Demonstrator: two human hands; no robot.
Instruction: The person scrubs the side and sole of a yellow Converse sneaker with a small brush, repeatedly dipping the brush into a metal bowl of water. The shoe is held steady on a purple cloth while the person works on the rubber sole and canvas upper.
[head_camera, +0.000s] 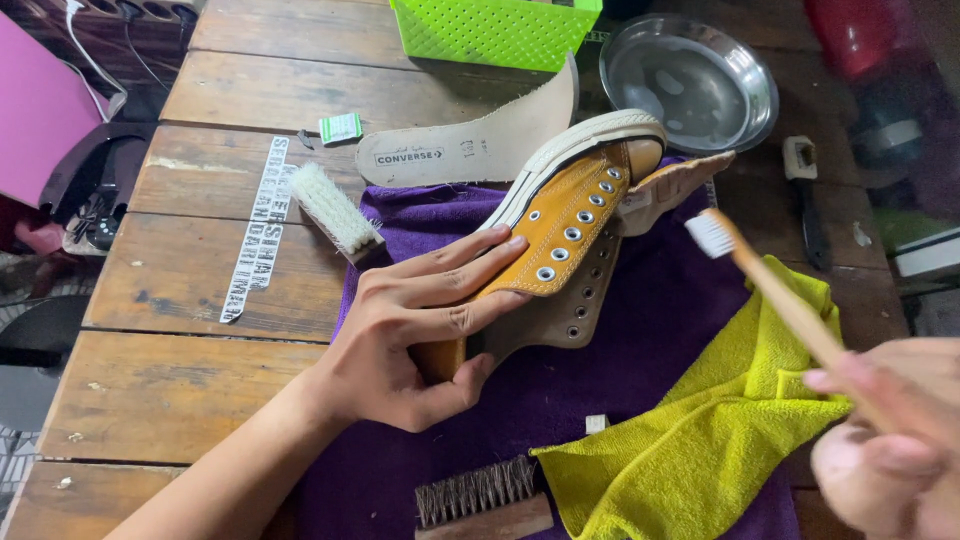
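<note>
**Head view: sneaker held over purple towel**

Wooden counter under everything. Purple towel spread across it, yellow cloth lying on its right part. Mustard sneaker tilted on its side above the towel, clamped in left hand, fingers along the eyelet row. Loose insole just behind. Steel bowl beyond. Right hand closed around wooden toothbrush, bristles near the toe, apart from it.
</note>
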